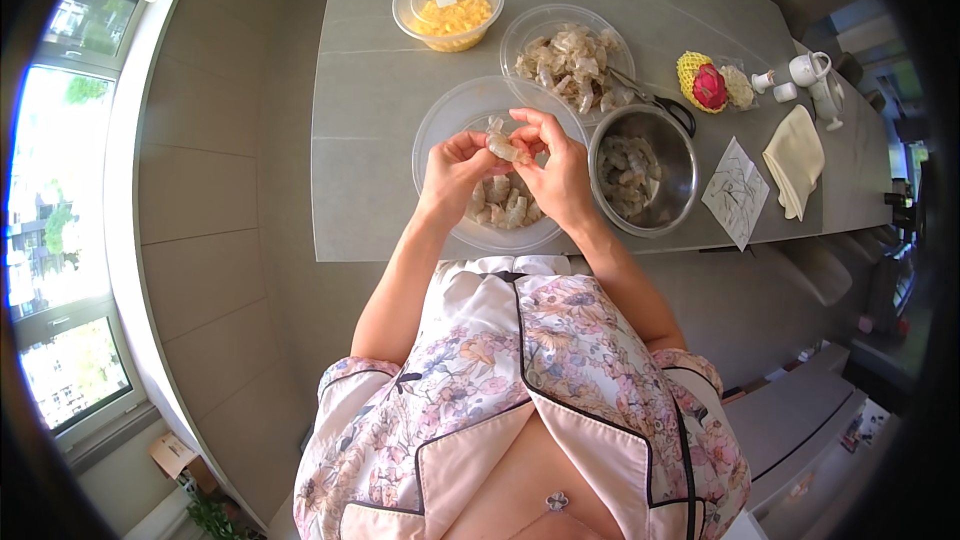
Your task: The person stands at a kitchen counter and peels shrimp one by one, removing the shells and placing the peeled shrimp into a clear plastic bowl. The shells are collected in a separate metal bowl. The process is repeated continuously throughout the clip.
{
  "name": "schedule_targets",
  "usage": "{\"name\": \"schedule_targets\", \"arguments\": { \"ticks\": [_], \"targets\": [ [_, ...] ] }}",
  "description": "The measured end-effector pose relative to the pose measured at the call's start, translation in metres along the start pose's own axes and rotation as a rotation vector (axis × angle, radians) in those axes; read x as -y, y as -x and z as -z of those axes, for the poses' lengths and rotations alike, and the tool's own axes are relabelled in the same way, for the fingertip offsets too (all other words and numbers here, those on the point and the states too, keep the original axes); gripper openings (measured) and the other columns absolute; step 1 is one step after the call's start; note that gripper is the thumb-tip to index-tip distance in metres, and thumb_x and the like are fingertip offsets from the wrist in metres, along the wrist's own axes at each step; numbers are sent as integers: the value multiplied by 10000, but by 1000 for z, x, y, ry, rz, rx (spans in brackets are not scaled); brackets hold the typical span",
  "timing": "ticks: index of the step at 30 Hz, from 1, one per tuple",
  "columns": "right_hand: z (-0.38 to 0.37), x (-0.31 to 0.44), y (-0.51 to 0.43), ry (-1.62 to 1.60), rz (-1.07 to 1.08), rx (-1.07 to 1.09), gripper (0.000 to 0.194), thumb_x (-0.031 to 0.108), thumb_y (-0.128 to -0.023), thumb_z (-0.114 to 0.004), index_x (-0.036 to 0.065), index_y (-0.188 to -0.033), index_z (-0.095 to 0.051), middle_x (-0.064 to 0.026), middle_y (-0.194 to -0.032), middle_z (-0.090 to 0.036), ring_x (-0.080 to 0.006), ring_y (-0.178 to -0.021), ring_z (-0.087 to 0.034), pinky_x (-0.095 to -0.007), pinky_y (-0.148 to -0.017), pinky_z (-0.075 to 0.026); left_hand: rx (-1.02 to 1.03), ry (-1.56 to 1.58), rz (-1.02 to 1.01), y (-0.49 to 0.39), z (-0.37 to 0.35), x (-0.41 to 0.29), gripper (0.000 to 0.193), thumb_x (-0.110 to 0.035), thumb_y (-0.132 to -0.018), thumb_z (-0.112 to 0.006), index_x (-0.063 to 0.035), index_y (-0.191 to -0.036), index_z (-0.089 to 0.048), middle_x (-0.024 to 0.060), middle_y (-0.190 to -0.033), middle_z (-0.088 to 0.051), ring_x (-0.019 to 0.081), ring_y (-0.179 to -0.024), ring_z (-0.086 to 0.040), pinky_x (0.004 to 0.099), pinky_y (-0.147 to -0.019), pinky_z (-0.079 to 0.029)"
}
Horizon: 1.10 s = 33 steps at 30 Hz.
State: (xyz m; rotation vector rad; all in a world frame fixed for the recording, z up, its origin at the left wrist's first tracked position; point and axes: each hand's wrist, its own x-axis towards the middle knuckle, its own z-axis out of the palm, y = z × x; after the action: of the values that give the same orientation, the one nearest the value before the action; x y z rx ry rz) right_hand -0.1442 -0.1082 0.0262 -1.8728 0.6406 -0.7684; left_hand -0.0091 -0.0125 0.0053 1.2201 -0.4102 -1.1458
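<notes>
Above a wide clear plastic bowl (pixel 439 116), my left hand (pixel 457 169) and my right hand (pixel 551 165) hold one raw shrimp (pixel 502 144) between their fingertips. Loose translucent shell shows at the shrimp's upper end. Several peeled-looking shrimp (pixel 506 204) lie in the bowl under my hands. Right of my right hand is a round steel bowl (pixel 679 202) with several grey raw shrimp (pixel 628 169) inside. Behind my hands, a clear plastic dish holds a heap of shrimp shells (pixel 570 60). Black-handled scissors (pixel 673 111) rest with their blades over that dish's edge.
At the back left of the grey table (pixel 360 187) stands a lidded plastic bowl of yellow food pieces (pixel 454 15). Farther right lie a dragon fruit (pixel 709 86) by a yellow foam net, a patterned paper sheet (pixel 736 191), a folded cream cloth (pixel 795 157) and a white pitcher (pixel 810 69).
</notes>
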Motion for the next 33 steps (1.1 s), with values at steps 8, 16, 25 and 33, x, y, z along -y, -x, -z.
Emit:
{"name": "schedule_targets", "arguments": {
  "ticks": [8,16,25,33],
  "targets": [
    [10,-24,-4,-507,-321,96,306,-11,-868,-707,14,-1120,-535,-64,-886,-675,-102,-789,-648,-246,-697,-525,100,100,139,-5,6,5,137,-125,-957,-656,5,-991,-627,88,-955,-696,184,-863,-712,308,-834,-591],
    [11,-11,-6,-252,-159,175,425,-95,-832,-637,63,-1216,-545,-66,-949,-611,-136,-834,-633,-277,-726,-533,63,162,241,-5,9,9,98,-103,-958,-631,-7,-976,-631,72,-929,-679,165,-841,-690,290,-818,-595],
    [8,-16,-5,196,242,158,408,-130,-758,-638,83,-1106,-642,-88,-1025,-565,-256,-888,-646,-374,-718,-539,-13,-56,248,-4,4,-3,187,-165,-962,-614,22,-965,-616,78,-914,-649,151,-823,-662,291,-783,-591],
    [18,-16,-10,64,-58,275,321,-48,-775,-675,38,-1079,-622,-92,-1018,-652,-216,-846,-648,-338,-725,-527,-2,-120,238,-11,9,9,145,-151,-964,-595,-7,-951,-607,59,-868,-655,130,-771,-663,277,-727,-580]
  ]
}}
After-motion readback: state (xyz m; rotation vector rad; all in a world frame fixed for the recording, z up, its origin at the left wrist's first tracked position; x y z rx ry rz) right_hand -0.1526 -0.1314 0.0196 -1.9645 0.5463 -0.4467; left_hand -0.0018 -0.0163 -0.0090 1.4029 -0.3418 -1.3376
